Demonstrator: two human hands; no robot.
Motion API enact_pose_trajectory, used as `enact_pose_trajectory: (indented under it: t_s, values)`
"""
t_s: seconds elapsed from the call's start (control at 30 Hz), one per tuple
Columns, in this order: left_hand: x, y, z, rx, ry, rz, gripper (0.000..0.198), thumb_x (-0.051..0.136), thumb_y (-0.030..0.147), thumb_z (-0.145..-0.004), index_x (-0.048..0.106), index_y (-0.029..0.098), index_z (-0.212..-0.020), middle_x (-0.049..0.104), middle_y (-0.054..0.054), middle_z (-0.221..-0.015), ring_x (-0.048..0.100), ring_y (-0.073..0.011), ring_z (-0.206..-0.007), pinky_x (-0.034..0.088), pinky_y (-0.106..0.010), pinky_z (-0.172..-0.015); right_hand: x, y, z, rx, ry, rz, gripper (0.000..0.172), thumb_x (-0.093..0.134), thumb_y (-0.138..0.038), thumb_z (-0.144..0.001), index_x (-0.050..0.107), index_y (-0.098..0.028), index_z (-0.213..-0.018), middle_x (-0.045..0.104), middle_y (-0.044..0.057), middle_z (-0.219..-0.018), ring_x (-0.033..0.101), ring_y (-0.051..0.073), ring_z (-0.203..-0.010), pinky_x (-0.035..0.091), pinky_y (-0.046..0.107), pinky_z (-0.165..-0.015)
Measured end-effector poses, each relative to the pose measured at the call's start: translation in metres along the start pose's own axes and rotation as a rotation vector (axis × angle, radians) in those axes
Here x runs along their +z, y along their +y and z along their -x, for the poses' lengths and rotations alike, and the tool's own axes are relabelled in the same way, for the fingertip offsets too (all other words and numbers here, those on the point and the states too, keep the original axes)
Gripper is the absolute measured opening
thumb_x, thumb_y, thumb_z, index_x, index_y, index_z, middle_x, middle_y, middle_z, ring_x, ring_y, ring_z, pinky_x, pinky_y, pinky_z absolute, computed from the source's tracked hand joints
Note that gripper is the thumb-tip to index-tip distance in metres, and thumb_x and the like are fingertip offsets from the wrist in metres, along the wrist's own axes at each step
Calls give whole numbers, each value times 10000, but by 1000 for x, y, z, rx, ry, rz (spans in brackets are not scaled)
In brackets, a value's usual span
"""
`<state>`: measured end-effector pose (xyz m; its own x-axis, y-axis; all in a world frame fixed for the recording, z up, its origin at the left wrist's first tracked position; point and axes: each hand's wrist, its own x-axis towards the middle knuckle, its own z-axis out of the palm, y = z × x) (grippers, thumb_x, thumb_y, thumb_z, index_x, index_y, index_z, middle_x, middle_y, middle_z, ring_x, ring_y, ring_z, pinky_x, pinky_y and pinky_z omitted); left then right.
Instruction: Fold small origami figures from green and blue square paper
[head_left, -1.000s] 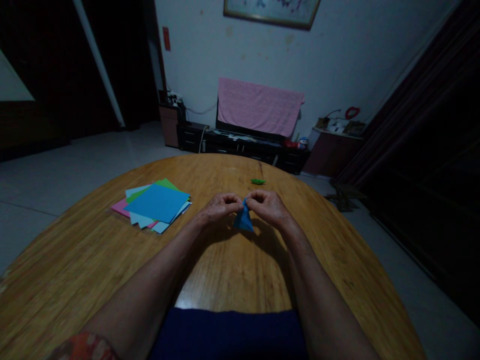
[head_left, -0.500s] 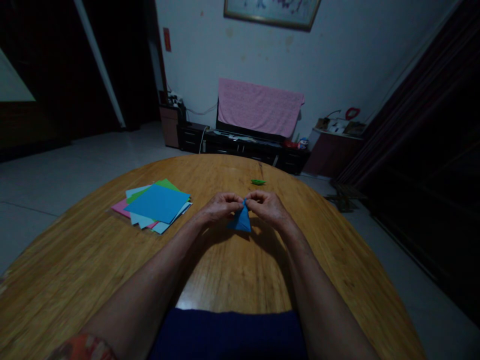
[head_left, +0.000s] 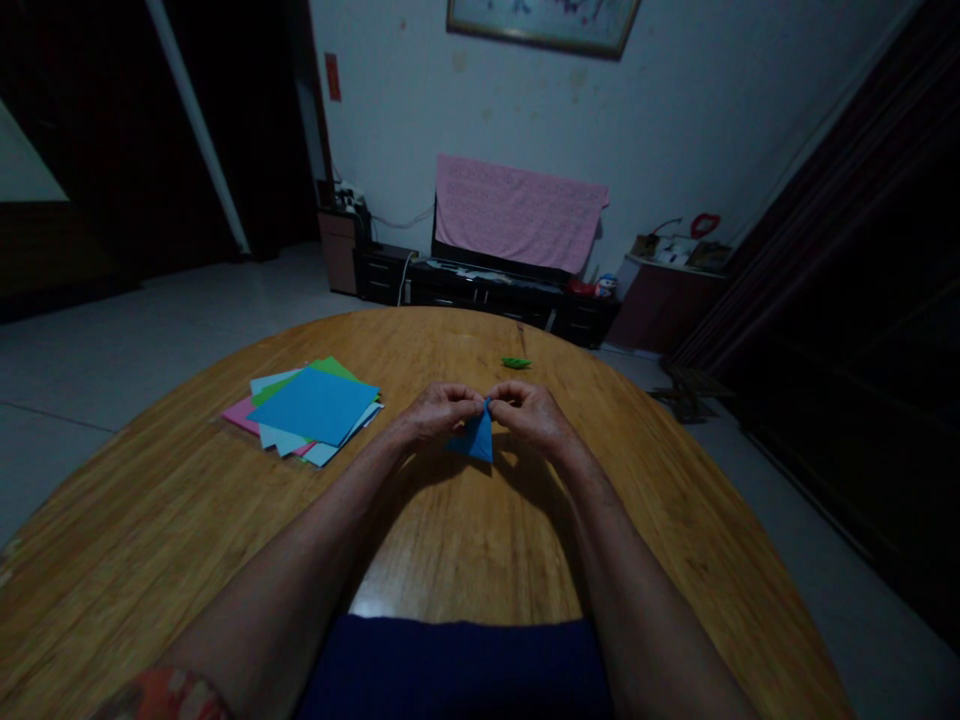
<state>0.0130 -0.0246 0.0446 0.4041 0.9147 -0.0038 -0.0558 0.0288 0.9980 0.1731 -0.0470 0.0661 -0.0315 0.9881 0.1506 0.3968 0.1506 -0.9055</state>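
Between my two hands is a folded piece of blue paper [head_left: 478,440], roughly triangular, its point up and its wide edge toward me. My left hand [head_left: 444,412] pinches it near the top from the left, thumb and fingers closed. From the right, my right hand [head_left: 531,412] pinches the same upper tip, fingers curled in. The fingertips of both hands almost meet there and cover the top folds. Beyond my right hand, a small green folded paper piece [head_left: 516,363] lies on the round wooden table [head_left: 465,560].
To the left on the table lies a loose fanned stack of coloured paper sheets [head_left: 315,405], blue on top, with green, pale and pink below. Past the far table edge stand a low dark cabinet [head_left: 450,290] and a screen draped with a pink cloth [head_left: 517,215].
The blue paper has turned slightly, its lower part swinging a little to the left. Both hands have shifted slightly left and keep their pinch on it.
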Motion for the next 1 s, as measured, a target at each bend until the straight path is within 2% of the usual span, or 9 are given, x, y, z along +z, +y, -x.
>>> enact_pose_trajectory:
  t_s: [0.3, 0.53, 0.73, 1.0]
  values:
    - [-1, 1, 0, 26, 23, -18, 218, 714, 321, -595, 628, 135, -669, 552, 25, -588, 475, -77, -521, 366, -224, -529, 1, 4, -1, 19, 8, -60, 162, 623, -254, -623, 657, -164, -754, 617, -7, -675, 526, 99, -582, 419, 221, -562]
    - [-10, -1, -3, 75, 1, -76, 231, 733, 313, -607, 645, 144, -739, 562, 36, -593, 466, -67, -509, 356, -211, -513, 2, 0, 2, 65, -53, -19, 102, 614, -263, -647, 602, -172, -692, 546, -31, -587, 440, 83, -490, 345, 204, -457]
    - [-12, 4, -2, 146, -18, -133, 198, 735, 289, -626, 661, 157, -753, 595, 21, -632, 497, -76, -548, 381, -209, -538, 4, 3, 1, -10, -62, -29, 115, 607, -290, -657, 611, -175, -671, 571, -13, -630, 489, 107, -574, 390, 217, -519]
    - [-12, 2, -3, 237, -38, -196, 158, 709, 236, -630, 662, 144, -749, 624, -1, -674, 556, -105, -614, 440, -232, -615, 3, 5, 1, 33, -53, -47, 162, 620, -328, -641, 599, -168, -648, 535, -31, -588, 447, 92, -541, 353, 209, -504]
